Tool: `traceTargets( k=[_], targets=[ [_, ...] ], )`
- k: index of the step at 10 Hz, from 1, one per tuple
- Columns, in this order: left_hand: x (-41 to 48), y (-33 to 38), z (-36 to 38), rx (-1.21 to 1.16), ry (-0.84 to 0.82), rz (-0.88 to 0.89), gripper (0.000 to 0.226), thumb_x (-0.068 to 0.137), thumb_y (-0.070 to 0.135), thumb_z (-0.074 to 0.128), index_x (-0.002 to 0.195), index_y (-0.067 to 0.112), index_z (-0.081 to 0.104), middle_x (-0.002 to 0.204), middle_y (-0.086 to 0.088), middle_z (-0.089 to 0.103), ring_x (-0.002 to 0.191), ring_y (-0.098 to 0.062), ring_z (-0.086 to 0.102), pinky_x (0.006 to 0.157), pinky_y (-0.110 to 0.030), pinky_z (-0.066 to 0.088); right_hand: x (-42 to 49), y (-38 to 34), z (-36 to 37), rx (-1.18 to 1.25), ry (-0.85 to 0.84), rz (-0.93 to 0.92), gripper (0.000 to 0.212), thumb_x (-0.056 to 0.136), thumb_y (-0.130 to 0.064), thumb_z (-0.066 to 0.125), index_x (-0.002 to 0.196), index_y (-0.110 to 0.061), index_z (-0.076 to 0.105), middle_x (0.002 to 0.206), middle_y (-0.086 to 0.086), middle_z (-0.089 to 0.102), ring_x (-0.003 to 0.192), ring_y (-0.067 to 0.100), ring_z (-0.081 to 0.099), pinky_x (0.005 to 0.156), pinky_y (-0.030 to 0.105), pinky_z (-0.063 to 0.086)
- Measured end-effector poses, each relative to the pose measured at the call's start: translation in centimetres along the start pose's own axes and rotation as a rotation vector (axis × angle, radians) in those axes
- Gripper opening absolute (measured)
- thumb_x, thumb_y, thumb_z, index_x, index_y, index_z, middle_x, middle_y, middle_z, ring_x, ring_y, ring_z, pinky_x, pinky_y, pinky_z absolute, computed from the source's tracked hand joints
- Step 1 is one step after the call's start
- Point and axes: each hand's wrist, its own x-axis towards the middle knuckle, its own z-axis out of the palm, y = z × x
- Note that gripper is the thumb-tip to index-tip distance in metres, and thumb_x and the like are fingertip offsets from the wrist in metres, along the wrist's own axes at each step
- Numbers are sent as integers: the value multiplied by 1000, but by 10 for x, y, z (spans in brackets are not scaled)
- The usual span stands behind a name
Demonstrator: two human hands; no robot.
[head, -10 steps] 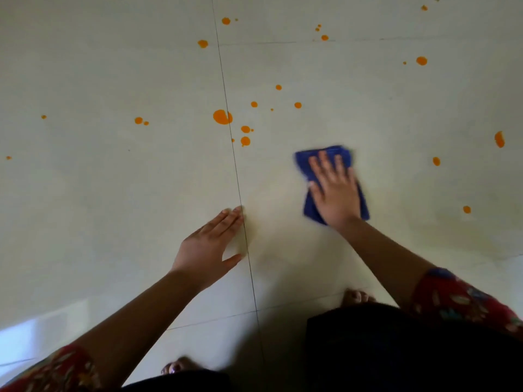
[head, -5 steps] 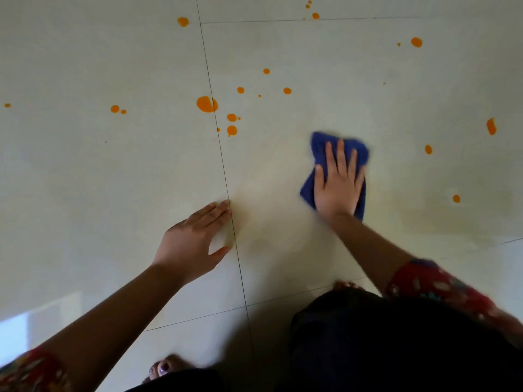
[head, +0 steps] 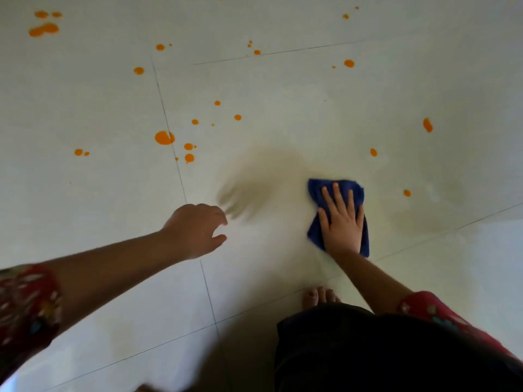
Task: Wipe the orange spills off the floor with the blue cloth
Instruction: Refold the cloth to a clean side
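Blue cloth (head: pixel 315 234): a small folded pad lying flat on the pale tiled floor (head: pixel 268 94), right of centre, pinned under the right hand (head: pixel 342 224).
Handling: it looks soft, light and limp, and likely to bunch or slip on the glossy tile. It is best pressed through its middle with a flat palm, not pinched at an edge.
Right hand: palm down, fingers straight and spread apart, pressing on the cloth.
Left hand (head: pixel 195 230): left of centre and motion-blurred. The fingers are loosely curled, the thumb is apart, and it holds nothing. Whether it touches the floor cannot be told.
Orange spills: the largest blob (head: pixel 164 137) sits centre left on a grout line (head: pixel 181 179), with small drops beside it. Two drops (head: pixel 407 193) lie near the cloth to the right, and more are scattered across the top.
Residue: a faint yellowish film (head: pixel 418 219) lies right of the cloth.
In the way: nothing stands on the tiles between cloth and drops. A bare foot (head: pixel 319 297) lies below the cloth at lower centre.
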Motion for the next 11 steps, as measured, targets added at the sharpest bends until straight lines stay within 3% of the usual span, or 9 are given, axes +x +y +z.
traceTargets(
  k=[1, 3, 4, 5, 6, 7, 8, 9, 11],
  targets=[
    [23, 30, -5, -161, -5, -69, 36, 94, 47, 47, 127, 33, 56, 136, 18, 50, 120, -11, 52, 95, -28, 41, -19, -19, -6, 233, 16, -90, 53, 99, -44, 24, 144, -25, 44, 154, -4, 36, 146, 21, 26, 117, 46, 22],
    [61, 89, -29, -1431, -37, -492, 36, 99, 35, 48, 128, 17, 58, 128, 0, 60, 121, -21, 54, 102, -34, 41, 0, -73, -70, 1872, -411, 509, 39, 103, -39, 36, 114, -16, 66, 109, 5, 72, 102, 18, 68, 89, 32, 54],
    [77, 108, -47, -1581, 165, -610, 37, 101, 39, 40, 133, 22, 50, 129, 10, 53, 118, -16, 49, 102, -32, 38, 10, -61, -79, 2190, -356, 676, 31, 89, -50, 59, 98, -21, 61, 74, -2, 70, 67, 13, 70, 63, 28, 59],
    [79, 132, -58, -1510, 387, -514, 13, 101, 36, 43, 112, 38, 50, 108, 27, 48, 104, 1, 45, 81, -7, 35, 18, -57, -78, 2308, -348, 788, 51, 95, -61, 34, 111, -20, 58, 91, 3, 70, 82, 20, 71, 73, 36, 59],
    [80, 152, -57, -1505, 390, -440, 13, 98, 36, 49, 105, 46, 56, 120, 26, 52, 116, 2, 47, 87, -6, 36, 27, -63, -81, 2139, -491, 661, 56, 91, -58, 43, 122, -12, 54, 115, 10, 60, 108, 24, 58, 94, 38, 48],
    [89, 166, -62, -1601, 270, -387, 46, 96, 47, 47, 141, 39, 42, 142, 25, 41, 128, 5, 37, 108, -20, 28, 33, -59, -92, 2011, -648, 563, 34, 102, -32, 36, 90, -18, 65, 77, -6, 69, 73, 7, 66, 70, 23, 51],
    [97, 179, -68, -2274, 174, -296, 45, 102, 41, 39, 144, 26, 41, 152, 8, 37, 139, -5, 32, 117, -31, 24, 32, -65, -106, 1829, -626, 388, 29, 101, -41, 42, 122, -28, 58, 111, -12, 66, 106, 6, 62, 86, 21, 47],
    [90, 173, -69, -2356, 196, -246, 39, 102, 32, 35, 133, 15, 53, 144, -7, 50, 134, -18, 46, 109, -34, 35, 34, -75, -121, 1864, -513, 281, 36, 98, -46, 39, 128, -35, 55, 124, -27, 62, 121, -13, 49, 96, 8, 41],
    [83, 149, -50, -1951, 253, -299, 34, 73, 21, 51, 104, 11, 61, 112, -6, 64, 107, -18, 58, 95, -30, 40, 38, -55, -113, 1891, -368, 360, 43, 101, -52, 28, 136, -39, 49, 138, -26, 50, 131, -6, 42, 111, 27, 31]
  ],
)
